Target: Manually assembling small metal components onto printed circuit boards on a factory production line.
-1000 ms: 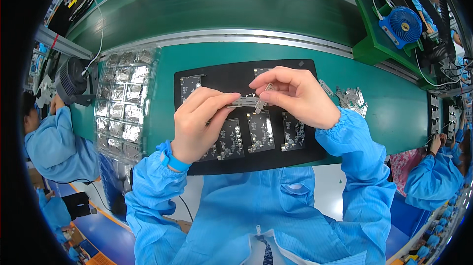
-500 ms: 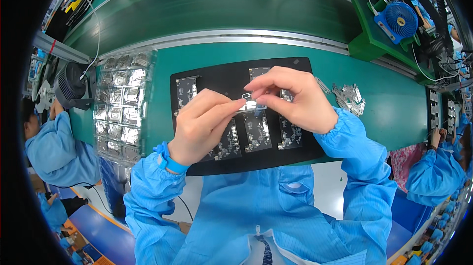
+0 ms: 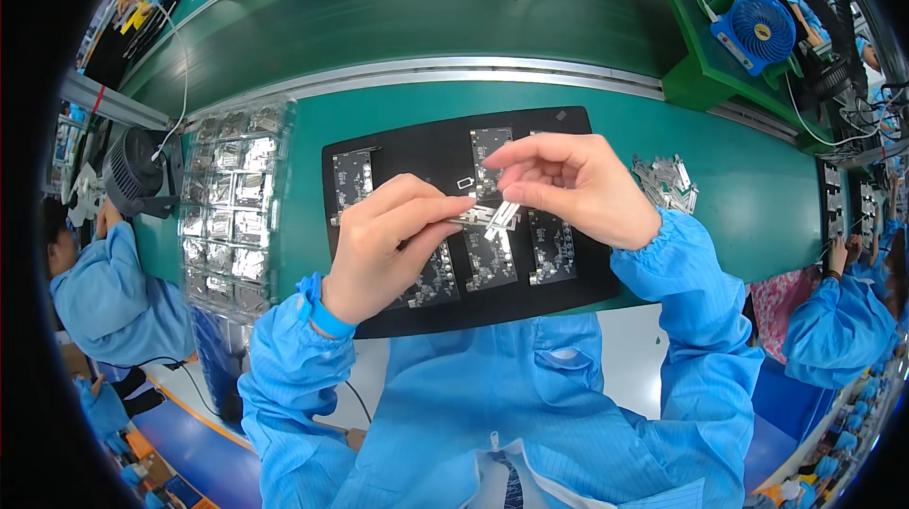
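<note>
Over the black mat (image 3: 417, 151), both my hands are raised close together. My left hand (image 3: 379, 242) pinches a thin silvery metal piece with cut-outs (image 3: 480, 214) between thumb and fingers. A slim, pale metal strip (image 3: 500, 220) hangs slanting from the thumb and forefinger of my right hand (image 3: 582, 192), its other fingers curled loosely. The two pieces overlap in view; whether they touch, I cannot tell. Several dark circuit boards (image 3: 552, 249) lie on the mat below, partly covered by my hands. One board (image 3: 353, 176) shows at the mat's left side.
A clear compartment tray (image 3: 227, 201) full of silvery metal parts stands at the left. Right of the mat lies a loose heap of metal strips (image 3: 666, 185). A dark fan (image 3: 137, 168) is at far left, a blue fan (image 3: 760, 31) upper right. Co-workers sit on both sides.
The metal strip in my right hand has swung from near-level to a downward slant and shows more clearly. My right hand has shifted slightly right; my left has barely moved.
</note>
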Motion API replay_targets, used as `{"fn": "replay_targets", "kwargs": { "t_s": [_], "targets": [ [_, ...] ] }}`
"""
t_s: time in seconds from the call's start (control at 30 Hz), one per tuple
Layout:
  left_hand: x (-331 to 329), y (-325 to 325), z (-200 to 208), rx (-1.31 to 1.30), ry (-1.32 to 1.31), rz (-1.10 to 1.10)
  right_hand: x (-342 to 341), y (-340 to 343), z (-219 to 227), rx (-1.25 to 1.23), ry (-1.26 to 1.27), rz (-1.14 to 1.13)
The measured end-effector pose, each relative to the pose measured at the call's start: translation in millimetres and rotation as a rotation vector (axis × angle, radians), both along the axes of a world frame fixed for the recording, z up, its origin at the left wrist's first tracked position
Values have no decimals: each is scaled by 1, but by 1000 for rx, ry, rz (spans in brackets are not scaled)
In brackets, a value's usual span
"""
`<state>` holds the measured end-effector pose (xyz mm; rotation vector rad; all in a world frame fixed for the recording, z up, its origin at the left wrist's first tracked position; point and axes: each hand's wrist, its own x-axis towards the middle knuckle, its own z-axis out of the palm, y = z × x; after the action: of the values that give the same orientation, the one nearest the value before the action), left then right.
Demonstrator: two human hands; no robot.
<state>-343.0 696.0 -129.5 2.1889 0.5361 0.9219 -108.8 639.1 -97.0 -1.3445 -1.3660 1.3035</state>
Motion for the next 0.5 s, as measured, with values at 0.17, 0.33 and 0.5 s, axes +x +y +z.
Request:
{"fn": "replay_targets", "kwargs": {
  "t_s": [0.17,0.33,0.5],
  "targets": [
    [3,0,2,7,5,-20,6,-4,-7,-116,22,194],
    [4,-4,13,-25,42,-98,4,-12,-6,-48,125,172],
    [4,-4,10,17,-29,-149,4,-24,-5,-134,240,163]
  ]
}}
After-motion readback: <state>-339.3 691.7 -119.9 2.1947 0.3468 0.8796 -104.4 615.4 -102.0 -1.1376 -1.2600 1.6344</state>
